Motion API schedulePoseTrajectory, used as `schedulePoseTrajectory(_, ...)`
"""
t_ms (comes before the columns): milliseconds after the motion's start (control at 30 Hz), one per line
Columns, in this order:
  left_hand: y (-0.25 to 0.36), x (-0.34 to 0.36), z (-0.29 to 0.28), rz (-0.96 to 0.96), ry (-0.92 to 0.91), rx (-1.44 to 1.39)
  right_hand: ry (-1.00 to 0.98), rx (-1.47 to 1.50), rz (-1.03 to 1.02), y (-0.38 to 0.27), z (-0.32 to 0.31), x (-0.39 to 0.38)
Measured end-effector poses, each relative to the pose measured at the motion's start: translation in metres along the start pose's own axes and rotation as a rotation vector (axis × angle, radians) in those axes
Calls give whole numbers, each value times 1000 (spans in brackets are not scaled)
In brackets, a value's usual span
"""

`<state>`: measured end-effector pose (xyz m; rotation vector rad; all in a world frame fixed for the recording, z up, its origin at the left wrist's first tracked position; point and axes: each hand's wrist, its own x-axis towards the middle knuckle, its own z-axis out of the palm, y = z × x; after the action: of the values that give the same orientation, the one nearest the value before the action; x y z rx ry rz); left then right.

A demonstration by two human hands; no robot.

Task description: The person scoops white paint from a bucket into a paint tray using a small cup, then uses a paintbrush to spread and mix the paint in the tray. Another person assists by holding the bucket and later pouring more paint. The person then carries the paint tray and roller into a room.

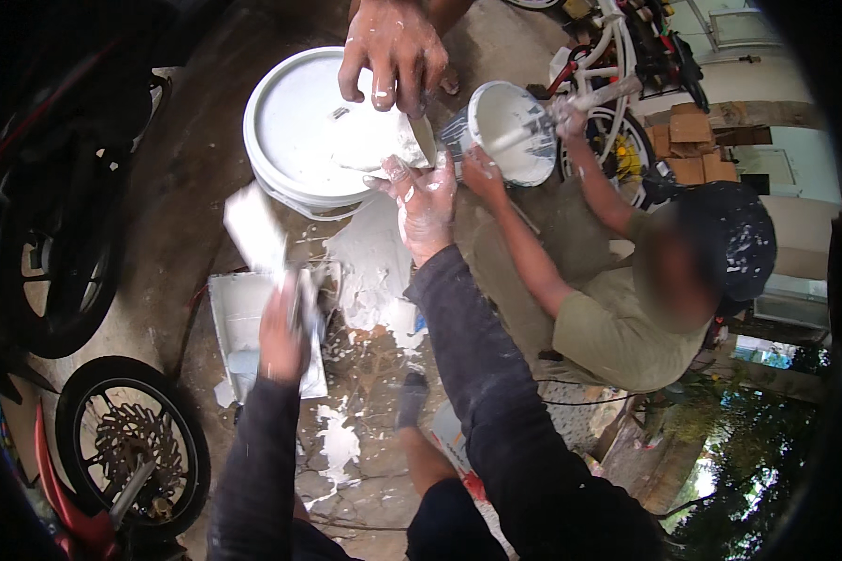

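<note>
My left hand (285,332), smeared by motion, grips a flat white tool (255,227) whose kind is blurred, above a white paint tray (223,313). My right hand (426,206), spotted with white paint, is closed on the near side of a white-coated scoop-like container (384,145). Another person's hand (395,51) reaches in from the top and touches the same container. It is over a large white lidded bucket (269,122). To the right, a co-worker in a cap steadies a smaller paint bucket (477,112) and holds a white-coated tool (533,126) in it.
White paint (370,266) is spilled over the concrete floor between my arms. A motorbike wheel (133,444) stands at the lower left, with another dark motorbike (51,224) above it. Bicycles (617,140) and cardboard boxes (690,140) are at the upper right.
</note>
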<state>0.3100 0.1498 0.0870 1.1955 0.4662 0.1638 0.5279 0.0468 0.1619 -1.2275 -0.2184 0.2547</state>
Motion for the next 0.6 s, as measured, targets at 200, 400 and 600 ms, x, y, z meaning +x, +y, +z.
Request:
schedulePoseTrajectory(200,67,150,26,-39,56,-520,15,-153,-2,24,11,4)
schedulePoseTrajectory(400,57,164,32,-153,27,-588,69,-146,108,4,7,3)
schedulePoseTrajectory(600,58,157,34,-199,86,-524,154,-251,172,-12,17,6)
